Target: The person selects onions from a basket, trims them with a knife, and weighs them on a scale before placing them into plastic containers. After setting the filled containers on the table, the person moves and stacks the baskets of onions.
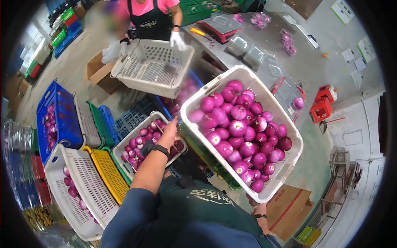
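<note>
A white plastic crate [294, 167] full of peeled red onions [244, 132] is held up in front of me, lying at a slant across the view. My left hand [170, 133] grips its left side, the fingertips partly hidden by the crate wall. Under the near right corner, my right hand [257, 205] is closed on the rim, with most of its fingers out of sight. Below my left forearm stands another white crate [120, 153] holding more red onions.
Across from me, a person [151, 20] in white gloves holds a white crate [182, 76]. A metal table [297, 45] carries a scale [217, 27] and clear plastic boxes [248, 49]. Blue [68, 120], yellow [109, 171] and white crates stand left. A cardboard box [289, 211] lies right.
</note>
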Demonstrator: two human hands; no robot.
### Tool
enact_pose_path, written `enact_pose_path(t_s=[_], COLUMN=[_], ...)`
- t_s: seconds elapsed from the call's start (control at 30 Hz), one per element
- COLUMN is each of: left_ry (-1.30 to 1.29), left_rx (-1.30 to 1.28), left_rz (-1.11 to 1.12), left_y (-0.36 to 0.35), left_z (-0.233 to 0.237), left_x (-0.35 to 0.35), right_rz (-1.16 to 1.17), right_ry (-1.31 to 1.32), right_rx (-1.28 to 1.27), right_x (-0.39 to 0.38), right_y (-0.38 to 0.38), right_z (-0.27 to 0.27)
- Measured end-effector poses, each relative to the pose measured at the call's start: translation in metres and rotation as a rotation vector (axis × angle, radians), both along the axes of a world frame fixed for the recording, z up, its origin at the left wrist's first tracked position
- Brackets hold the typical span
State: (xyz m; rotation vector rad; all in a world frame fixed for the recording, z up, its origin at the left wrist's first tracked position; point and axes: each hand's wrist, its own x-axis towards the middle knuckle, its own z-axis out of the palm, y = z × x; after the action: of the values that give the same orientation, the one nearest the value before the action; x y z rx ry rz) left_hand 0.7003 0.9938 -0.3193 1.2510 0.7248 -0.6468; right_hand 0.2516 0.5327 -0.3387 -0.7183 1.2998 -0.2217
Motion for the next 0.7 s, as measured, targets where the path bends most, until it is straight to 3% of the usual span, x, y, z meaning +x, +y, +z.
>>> enact_pose_path(t_s=[0.17, 0.23, 0.3, 0.37, 0.43, 0.67, 0.7], left_ry=[-0.027, -0.070, 0.058, 0.216, 0.308, 0.363, 0.360], left_rx=[0.132, 0.291, 0.122, 0.240, 0.372, 0.324, 0.321], left_rz=[-0.369, -0.426, -0.299, -0.245, -0.218, -0.040, -0.041], left_y=[0.054, 0.080, 0.125, 0.159, 0.185, 0.241, 0.244], left_z=[-0.039, -0.031, -0.070, -0.077, -0.074, -0.063, -0.064], left_x=[-0.088, -0.133, -0.179, -0.219, -0.249, -0.293, -0.291], right_rz=[0.159, 0.125, 0.221, 0.316, 0.682, 0.799, 0.924], right_ry=[-0.161, 0.427, 0.443, 0.460, 0.468, 0.479, 0.492], right_rx=[0.121, -0.033, -0.066, -0.099, -0.105, -0.205, -0.215], right_x=[-0.034, -0.017, -0.024, -0.022, -0.011, 0.018, 0.021], right_y=[0.020, 0.040, 0.050, 0.063, 0.080, 0.120, 0.120], right_z=[0.035, 0.072, 0.073, 0.080, 0.097, 0.142, 0.142])
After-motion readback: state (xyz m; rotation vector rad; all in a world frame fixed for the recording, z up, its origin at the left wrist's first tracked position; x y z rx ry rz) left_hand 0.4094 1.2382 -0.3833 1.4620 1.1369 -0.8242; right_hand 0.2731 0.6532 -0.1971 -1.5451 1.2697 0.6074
